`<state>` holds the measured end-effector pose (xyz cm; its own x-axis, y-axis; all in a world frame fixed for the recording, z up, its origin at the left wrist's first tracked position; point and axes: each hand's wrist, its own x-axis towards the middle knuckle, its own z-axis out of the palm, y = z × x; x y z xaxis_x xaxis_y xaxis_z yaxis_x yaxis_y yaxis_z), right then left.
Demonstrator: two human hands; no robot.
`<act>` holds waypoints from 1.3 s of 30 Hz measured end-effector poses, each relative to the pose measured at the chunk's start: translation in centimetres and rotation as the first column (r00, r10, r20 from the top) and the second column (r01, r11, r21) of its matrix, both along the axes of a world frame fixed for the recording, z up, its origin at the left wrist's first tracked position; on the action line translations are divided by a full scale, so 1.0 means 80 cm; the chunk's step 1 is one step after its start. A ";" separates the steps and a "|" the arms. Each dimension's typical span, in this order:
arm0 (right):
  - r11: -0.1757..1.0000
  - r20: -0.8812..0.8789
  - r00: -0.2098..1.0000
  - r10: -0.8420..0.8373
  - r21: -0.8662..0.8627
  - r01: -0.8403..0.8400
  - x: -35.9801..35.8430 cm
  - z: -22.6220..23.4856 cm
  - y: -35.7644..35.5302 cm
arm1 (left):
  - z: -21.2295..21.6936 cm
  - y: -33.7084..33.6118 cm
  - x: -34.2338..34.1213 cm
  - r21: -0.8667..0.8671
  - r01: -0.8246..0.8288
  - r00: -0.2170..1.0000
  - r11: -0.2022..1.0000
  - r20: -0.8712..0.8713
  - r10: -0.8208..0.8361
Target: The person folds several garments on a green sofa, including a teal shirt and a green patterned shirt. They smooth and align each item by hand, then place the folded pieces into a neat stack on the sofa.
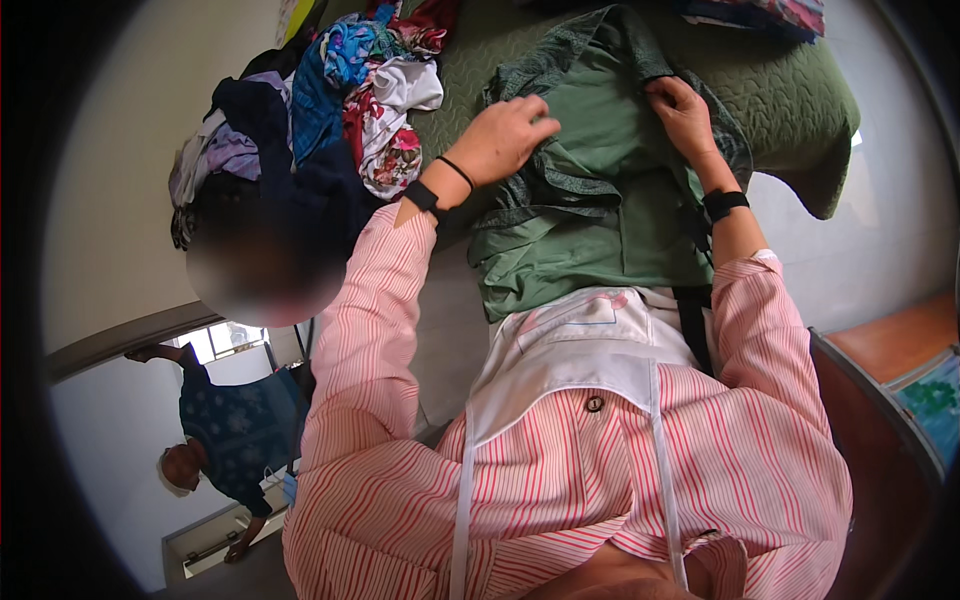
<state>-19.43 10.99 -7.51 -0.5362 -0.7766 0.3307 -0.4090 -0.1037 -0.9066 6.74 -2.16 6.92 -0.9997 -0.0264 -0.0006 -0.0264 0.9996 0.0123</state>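
A green garment (625,235) with darker patterned trim is spread over the near edge of the bed and hangs down against my white apron (590,315). My right hand (682,112) pinches the patterned trim at the garment's upper right. Over its left side, my left hand (505,138) has loosely bent fingers, a little apart, with nothing visible between them. Whether its fingertips touch the cloth is hard to tell. Part of the trim lies bunched in folds below the left hand.
A green quilted cover (800,110) drapes over the bed. Mixed clothes (350,110) are heaped at the left, and folded cloth (755,15) lies at the far right. A person (235,425) in dark patterned clothes is at the lower left. A wooden piece of furniture (875,400) stands at my right.
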 end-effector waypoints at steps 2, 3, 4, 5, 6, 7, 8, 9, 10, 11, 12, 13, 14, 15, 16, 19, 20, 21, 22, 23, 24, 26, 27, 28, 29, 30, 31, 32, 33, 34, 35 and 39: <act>1.000 0.054 0.998 0.014 -0.012 -0.014 -0.001 0.001 0.003 | 0.001 0.012 0.000 0.006 0.159 0.987 0.987 0.019 -0.159; 0.999 0.081 0.996 0.028 -0.026 -0.026 -0.001 0.000 0.001 | 0.001 0.013 0.002 -0.010 0.161 0.985 0.987 0.065 -0.160; 1.000 0.059 0.998 0.009 -0.017 -0.008 0.000 -0.001 0.000 | 0.000 0.012 0.003 -0.026 0.164 0.981 0.986 0.112 -0.161; 1.000 0.036 0.999 -0.010 -0.008 0.010 -0.001 -0.002 0.002 | -0.001 0.011 0.003 -0.041 0.169 0.974 0.985 0.158 -0.160; 1.000 0.010 1.000 -0.026 -0.002 0.026 -0.001 0.001 0.000 | -0.003 0.007 0.003 -0.048 0.163 0.979 0.985 0.134 -0.155; 0.999 0.002 0.999 -0.034 0.001 0.034 0.002 0.003 -0.001 | -0.005 0.004 0.004 -0.043 0.166 0.978 0.985 0.134 -0.159; 0.999 -0.007 0.999 -0.042 0.003 0.042 0.007 0.005 0.001 | -0.007 0.000 0.005 -0.038 0.170 0.977 0.985 0.135 -0.163; 0.999 -0.018 0.999 -0.050 0.005 0.050 0.011 0.010 0.005 | -0.007 -0.002 0.003 -0.033 0.173 0.977 0.984 0.133 -0.167; 0.995 -0.102 0.991 -0.081 -0.064 0.075 0.013 0.018 0.006 | -0.003 -0.002 0.001 0.002 0.154 0.981 0.988 0.116 -0.153; 0.986 -0.182 0.976 -0.116 -0.135 0.092 0.016 0.025 0.010 | 0.000 -0.002 -0.001 0.037 0.135 0.985 0.990 0.100 -0.138; 0.973 -0.259 0.955 -0.146 -0.213 0.091 0.021 0.037 0.012 | 0.005 0.000 -0.001 0.068 0.105 0.991 0.992 0.080 -0.111; 0.970 -0.338 0.928 -0.159 -0.228 0.084 0.026 0.058 0.018 | 0.012 0.003 -0.001 0.133 0.046 0.998 0.990 0.047 -0.052; 0.965 -0.324 0.935 -0.143 -0.257 0.059 0.032 0.072 0.020 | 0.019 0.005 -0.003 0.200 -0.011 1.000 0.980 0.016 0.008; 0.956 -0.319 0.939 -0.132 -0.290 0.036 0.036 0.088 0.021 | 0.026 0.008 -0.006 0.263 -0.056 0.998 0.963 -0.024 0.064; 0.968 -0.233 0.971 -0.048 -0.251 -0.013 0.041 0.101 0.026 | 0.027 0.012 -0.009 0.331 -0.064 0.987 0.941 -0.116 0.108; 0.955 0.047 0.984 0.174 -0.250 -0.157 0.061 0.128 0.031 | 0.039 0.034 -0.016 0.496 -0.049 0.928 0.867 -0.298 0.223; 0.944 0.151 0.959 0.242 -0.265 -0.196 0.068 0.130 0.031 | 0.047 0.043 -0.017 0.532 -0.033 0.911 0.846 -0.332 0.245; 0.931 0.254 0.916 0.310 -0.278 -0.237 0.079 0.136 0.032 | 0.055 0.055 -0.012 0.552 -0.014 0.891 0.834 -0.372 0.261; 0.924 0.269 0.903 0.334 -0.284 -0.257 0.093 0.146 0.035 | 0.060 0.066 -0.006 0.576 0.007 0.872 0.818 -0.404 0.276; 0.928 0.281 0.896 0.343 -0.248 -0.278 0.102 0.152 0.038 | 0.066 0.077 0.000 0.598 0.031 0.852 0.801 -0.435 0.291; 0.929 0.292 0.890 0.350 -0.233 -0.289 0.112 0.155 0.043 | 0.075 0.089 0.008 0.632 0.037 0.841 0.774 -0.439 0.318; 0.918 0.353 0.851 0.388 -0.234 -0.321 0.125 0.160 0.053 | 0.087 0.104 0.022 0.609 0.071 0.794 0.790 -0.514 0.325; 0.917 0.374 0.842 0.389 -0.242 -0.316 0.133 0.165 0.059 | 0.090 0.108 0.031 0.596 0.086 0.770 0.799 -0.549 0.326; 0.917 0.394 0.833 0.388 -0.251 -0.309 0.141 0.170 0.065 | 0.086 0.110 0.041 0.569 0.081 0.735 0.818 -0.588 0.336; 0.918 0.414 0.824 0.387 -0.259 -0.301 0.148 0.175 0.070 | 0.088 0.115 0.051 0.583 0.067 0.697 0.810 -0.608 0.380; 0.914 0.382 0.839 0.386 -0.280 -0.293 0.154 0.178 0.075 | 0.092 0.120 0.061 0.595 0.053 0.659 0.802 -0.624 0.420; 0.914 0.371 0.846 0.383 -0.288 -0.287 0.159 0.181 0.079 | 0.095 0.122 0.069 0.608 0.040 0.619 0.793 -0.638 0.458; 0.913 0.360 0.853 0.379 -0.297 -0.280 0.162 0.184 0.084 | 0.097 0.122 0.077 0.582 -0.040 0.547 0.812 -0.667 0.505; 0.913 0.350 0.860 0.373 -0.304 -0.272 0.167 0.188 0.088 | 0.093 0.123 0.083 0.560 -0.165 0.379 0.812 -0.725 0.576; 0.914 0.363 0.856 0.368 -0.312 -0.261 0.171 0.191 0.091 | 0.084 0.117 0.092 0.652 -0.180 0.274 0.737 -0.686 0.674; 0.914 0.377 0.852 0.364 -0.319 -0.250 0.173 0.196 0.094 | 0.074 0.109 0.099 0.737 -0.183 0.165 0.651 -0.630 0.759; 0.906 0.363 0.855 0.370 -0.346 -0.245 0.182 0.205 0.100 | 0.066 0.138 0.098 0.645 -0.313 0.322 0.697 -0.618 0.717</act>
<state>-4.91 19.03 8.86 -0.4188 -0.8336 0.3600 0.0901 -0.4327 -0.8970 14.59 8.92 12.18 -0.3146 -0.7353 0.6003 -0.3107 0.6773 0.6669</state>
